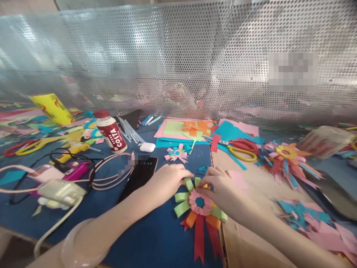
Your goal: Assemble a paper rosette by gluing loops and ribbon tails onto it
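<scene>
A paper rosette (200,203) lies between my hands on the blue table. It has a pink pleated ring with a teal centre, looped green, orange and yellow petals, and red forked tails. My left hand (173,178) is closed at its upper left edge, index fingertip by a green loop. My right hand (219,184) is bent over its upper right, fingers closed on the petals there and partly hiding them. Just beyond lies a smaller pink and blue paper flower (177,152).
Left are a black phone (139,176), a coiled cable (111,184), a power adapter (61,193) and a Costa bottle (110,132). Stacked coloured paper (173,128) and yellow-handled scissors (243,153) lie behind. At right are another paper flower (287,152) and paper scraps (309,219). A perforated metal panel (195,44) stands behind.
</scene>
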The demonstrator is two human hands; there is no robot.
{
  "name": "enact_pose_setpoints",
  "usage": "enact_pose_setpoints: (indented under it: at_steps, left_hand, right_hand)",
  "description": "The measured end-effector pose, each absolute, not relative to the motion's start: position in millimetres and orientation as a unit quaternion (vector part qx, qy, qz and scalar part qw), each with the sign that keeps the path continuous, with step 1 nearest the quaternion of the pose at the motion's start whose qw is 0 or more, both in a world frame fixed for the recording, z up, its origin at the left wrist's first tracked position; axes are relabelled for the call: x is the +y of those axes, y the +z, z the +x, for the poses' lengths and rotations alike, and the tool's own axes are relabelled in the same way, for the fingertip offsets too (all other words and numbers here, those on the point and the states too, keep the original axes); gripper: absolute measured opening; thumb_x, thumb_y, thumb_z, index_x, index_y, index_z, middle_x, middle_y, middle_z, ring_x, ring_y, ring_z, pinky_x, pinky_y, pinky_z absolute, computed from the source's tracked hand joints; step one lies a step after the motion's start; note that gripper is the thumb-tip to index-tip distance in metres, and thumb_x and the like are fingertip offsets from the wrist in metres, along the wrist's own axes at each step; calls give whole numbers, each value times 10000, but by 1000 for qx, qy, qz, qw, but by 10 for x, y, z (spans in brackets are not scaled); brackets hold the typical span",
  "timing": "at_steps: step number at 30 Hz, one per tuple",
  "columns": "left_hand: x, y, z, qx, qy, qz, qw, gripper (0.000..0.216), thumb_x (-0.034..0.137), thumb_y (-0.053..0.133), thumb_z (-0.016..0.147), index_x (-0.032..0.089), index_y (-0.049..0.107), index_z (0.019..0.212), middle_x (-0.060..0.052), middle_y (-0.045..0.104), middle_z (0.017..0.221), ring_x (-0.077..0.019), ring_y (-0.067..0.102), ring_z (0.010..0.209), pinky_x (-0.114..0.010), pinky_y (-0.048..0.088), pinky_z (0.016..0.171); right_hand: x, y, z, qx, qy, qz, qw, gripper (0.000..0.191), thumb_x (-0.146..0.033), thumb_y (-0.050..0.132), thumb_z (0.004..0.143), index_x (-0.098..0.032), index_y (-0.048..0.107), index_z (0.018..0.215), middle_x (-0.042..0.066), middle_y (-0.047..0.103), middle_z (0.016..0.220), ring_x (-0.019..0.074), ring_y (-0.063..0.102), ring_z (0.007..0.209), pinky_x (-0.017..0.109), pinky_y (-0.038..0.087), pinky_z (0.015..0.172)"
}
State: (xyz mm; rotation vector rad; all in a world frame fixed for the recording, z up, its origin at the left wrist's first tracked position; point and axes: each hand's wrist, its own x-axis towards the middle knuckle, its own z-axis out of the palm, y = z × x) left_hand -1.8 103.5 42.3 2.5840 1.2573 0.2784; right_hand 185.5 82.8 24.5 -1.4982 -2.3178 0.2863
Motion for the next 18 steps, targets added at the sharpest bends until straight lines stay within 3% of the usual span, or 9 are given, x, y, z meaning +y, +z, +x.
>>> enact_pose_setpoints:
  at_steps: [18]
  left_hand:
    - [1057,418,1,442,80,884,130,242,129,526,831,217,667,1008,-43,669,970,-203,607,938,-304,442,826]
  right_hand:
    - [815,155,1852,-791,145,-542,242,109,-157,647,765,-199,649,665,15,582,764,182,534,787,334,380,720]
